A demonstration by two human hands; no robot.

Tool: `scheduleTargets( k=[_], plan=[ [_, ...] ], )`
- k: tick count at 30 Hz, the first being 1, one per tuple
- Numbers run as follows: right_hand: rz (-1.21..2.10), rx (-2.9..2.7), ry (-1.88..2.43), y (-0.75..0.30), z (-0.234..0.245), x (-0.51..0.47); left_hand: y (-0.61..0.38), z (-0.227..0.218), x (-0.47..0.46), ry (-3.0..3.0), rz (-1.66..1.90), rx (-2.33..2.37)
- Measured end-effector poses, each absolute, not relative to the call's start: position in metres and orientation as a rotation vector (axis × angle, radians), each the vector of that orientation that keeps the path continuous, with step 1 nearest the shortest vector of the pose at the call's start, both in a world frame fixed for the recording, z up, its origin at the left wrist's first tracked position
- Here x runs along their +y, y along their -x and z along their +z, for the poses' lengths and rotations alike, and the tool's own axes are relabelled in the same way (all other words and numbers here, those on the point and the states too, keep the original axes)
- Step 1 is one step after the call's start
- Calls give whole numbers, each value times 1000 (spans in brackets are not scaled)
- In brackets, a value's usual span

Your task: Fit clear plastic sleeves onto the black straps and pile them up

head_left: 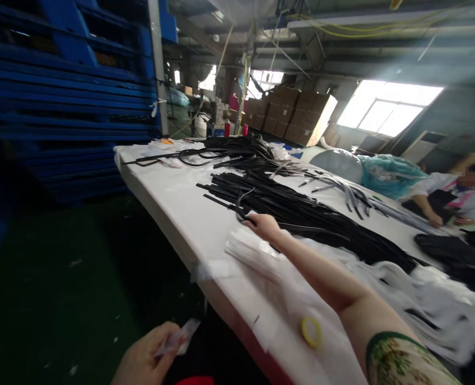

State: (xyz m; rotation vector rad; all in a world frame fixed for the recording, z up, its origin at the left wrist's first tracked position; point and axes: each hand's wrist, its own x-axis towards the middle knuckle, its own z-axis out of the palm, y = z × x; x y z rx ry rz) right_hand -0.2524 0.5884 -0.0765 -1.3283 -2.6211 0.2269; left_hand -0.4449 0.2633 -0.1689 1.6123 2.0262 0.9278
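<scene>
— Warehouse floor, dim and green, with blue pallets stacked along the left and a long white table running away from the camera. What sits on it?

— Mostly a big heap of black straps, laid lengthwise down the middle of the table so the ends point toward the near left edge, easy to pull one at a time. A second, looser tangle lies at the far end.

— And the hands?

— The right hand is stretched out to the near end of the heap, palm down, fingers narrowly curled over the tips of a strap or two. It looks like a grip on one strap end, though motion blur makes that hard to settle. The left hand hangs low, off the table's near edge, with thumb and fingers pinched on a small clear plastic bag, held ready at waist level.

— Anything beside the reaching arm?

— A stack of the same clear bags lies just under the forearm, near the left edge, within reach of either hand. A yellow ring, maybe a tape roll, rests on the white sheet close to the near corner. White wrapping is bunched along the right.

— Anyone else?

— Another person works at the far right side of the table, forearm resting on it, with cardboard boxes stacked behind.
</scene>
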Motion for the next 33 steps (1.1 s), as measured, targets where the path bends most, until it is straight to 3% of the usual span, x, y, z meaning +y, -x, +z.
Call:
scheduleTargets(
  k=[4,7,11,15,18,21,23,25,30,33],
  plan=[
    [399,-2984,457,267,-60,482,431,-130,265,-2005,1085,2070],
    [505,-3039,108,247,-41,434,420,-111,261,-2083,876,1759],
    [413,-2970,249,208,-18,436,409,-118,247,-1667,645,1372],
    [399,-2370,743,184,-36,430,400,-140,228,-1314,852,1414],
    [979,-2184,1031,184,-76,383,393,-144,216,-1214,978,1415],
    [1894,-2106,936,210,-119,329,385,-138,209,-1231,979,1308],
    [2200,-1857,822,231,-138,308,380,-134,206,-1297,950,1277],
    [2192,-1677,777,243,-146,306,378,-133,202,-1312,920,1307],
    [1680,-1550,833,232,-138,335,380,-138,192,-1132,906,1429],
    [1757,-1758,775,223,-136,329,378,-144,192,-1097,913,1364]
  ],
)
